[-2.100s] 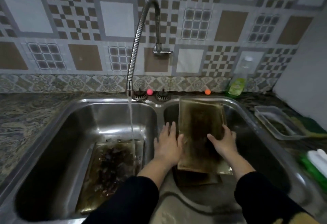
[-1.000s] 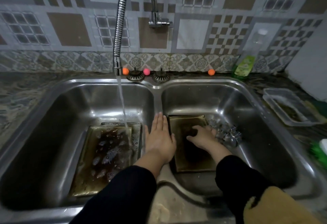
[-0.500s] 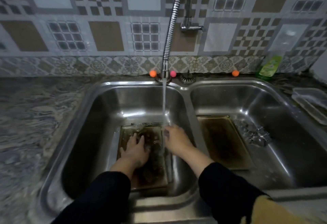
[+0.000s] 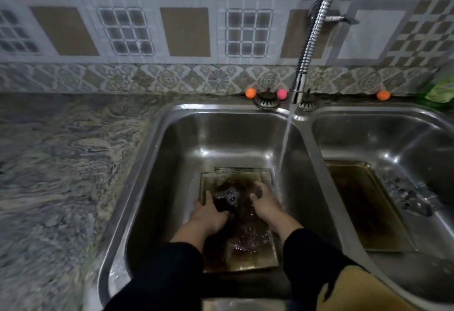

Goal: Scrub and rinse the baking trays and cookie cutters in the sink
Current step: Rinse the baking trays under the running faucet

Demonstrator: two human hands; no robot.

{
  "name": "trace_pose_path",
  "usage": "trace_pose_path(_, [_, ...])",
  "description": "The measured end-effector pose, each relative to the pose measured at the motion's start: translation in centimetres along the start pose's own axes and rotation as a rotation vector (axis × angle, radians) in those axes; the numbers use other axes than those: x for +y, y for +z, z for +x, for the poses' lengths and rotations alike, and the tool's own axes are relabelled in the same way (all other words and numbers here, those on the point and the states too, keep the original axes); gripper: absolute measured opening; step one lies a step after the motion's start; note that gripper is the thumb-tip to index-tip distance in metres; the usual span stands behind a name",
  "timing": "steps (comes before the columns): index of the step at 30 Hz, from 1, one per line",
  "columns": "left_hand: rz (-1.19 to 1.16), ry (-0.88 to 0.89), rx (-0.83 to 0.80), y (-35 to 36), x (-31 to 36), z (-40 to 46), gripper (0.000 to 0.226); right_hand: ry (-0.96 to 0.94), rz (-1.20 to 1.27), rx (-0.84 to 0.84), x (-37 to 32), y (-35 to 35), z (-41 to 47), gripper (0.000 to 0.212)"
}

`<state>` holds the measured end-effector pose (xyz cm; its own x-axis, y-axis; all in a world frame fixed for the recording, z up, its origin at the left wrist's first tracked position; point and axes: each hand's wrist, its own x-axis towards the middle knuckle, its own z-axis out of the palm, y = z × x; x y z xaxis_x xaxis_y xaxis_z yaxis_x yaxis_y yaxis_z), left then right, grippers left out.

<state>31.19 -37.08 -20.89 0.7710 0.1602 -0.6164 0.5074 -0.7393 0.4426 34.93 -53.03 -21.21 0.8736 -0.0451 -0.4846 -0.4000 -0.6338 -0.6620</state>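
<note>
A stained baking tray (image 4: 265, 259) lies flat in the left basin of the steel sink (image 4: 221, 108), holding dark bubbly water, and a second tray's edge (image 4: 243, 169) shows beneath it. My left hand (image 4: 208, 212) and my right hand (image 4: 264, 202) rest on this tray with bent fingers, either side of the dark foamy patch. Whether either hand holds anything is unclear. Another stained tray (image 4: 368, 212) lies in the right basin. Several metal cookie cutters (image 4: 405, 192) lie next to it.
The flexible faucet (image 4: 298, 89) runs water (image 4: 285, 138) into the left basin's right side, just beside my right hand. Small orange (image 4: 250, 93) and pink (image 4: 282, 94) balls sit on the back rim. A green bottle (image 4: 441, 91) stands far right. Marbled counter (image 4: 61, 163) stretches left.
Both hands left the tray in the right basin and moved onto the tray in the left basin. Their fingers went from flat to bent. My view swung left.
</note>
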Motion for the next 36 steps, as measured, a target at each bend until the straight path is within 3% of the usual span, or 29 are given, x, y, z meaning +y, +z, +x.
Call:
trace_pose_path(7, [0.031, 0.076, 0.003, 0.7, 2.1, -1.4, 0.066, -0.198, 0.203, 0.094, -0.9, -3.4, -2.1, 0.046])
trace_pose_path(11, [0.109, 0.322, 0.091, 2.9, 5.7, -3.6, 0.059, -0.333, 0.184, 0.183, -1.3, -5.3, -4.4, 0.046])
trace_pose_path(16, [0.091, 0.634, 0.475, 2.6, 9.9, -5.0, 0.059, -0.543, 0.318, 0.273, -2.5, -8.2, -7.3, 0.046])
trace_pose_path(20, [0.1, 0.766, 0.62, -0.2, 11.5, -5.3, 0.059, -0.688, 0.348, 0.315, -3.6, -10.4, -9.1, 0.046])
trace_pose_path(24, [0.263, 0.599, 0.813, -2.5, 11.1, -5.3, 0.059, -0.709, 0.412, 0.414, -4.5, -11.5, -9.6, 0.047])
trace_pose_path(27, [0.045, 0.428, 0.776, -3.6, 10.3, -6.0, 0.061, -0.665, 0.507, 0.392, -5.0, -11.8, -9.4, 0.05])
trace_pose_path(31, [-0.266, 0.462, 0.708, -4.7, 9.7, -7.1, 0.064, -0.648, 0.478, 0.391, -5.3, -11.3, -9.1, 0.055])
trace_pose_path(36, [-0.441, 0.514, 0.845, -5.7, 8.5, -6.6, 0.053, -0.479, 0.205, 0.238, -5.9, -10.7, -7.9, 0.075])
